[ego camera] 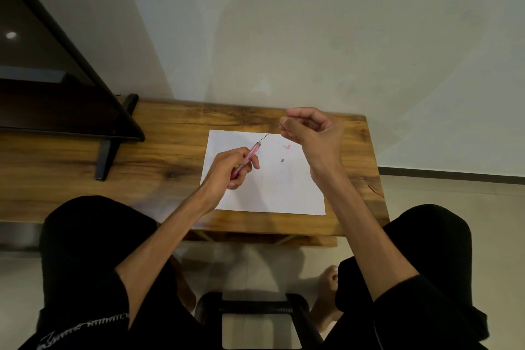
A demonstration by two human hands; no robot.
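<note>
My left hand grips a pink transparent mechanical pencil above a white sheet of paper, its open rear end pointing up and right. My right hand is raised over the sheet's far right corner and pinches one end of a thin dark lead. The lead runs down-left to the pencil's open end. A small pink cap and a tiny dark piece lie on the paper between my hands.
The paper lies on a wooden table against a pale wall. A dark screen on black feet stands on the table's left part. My knees and a black stool are below the table's near edge.
</note>
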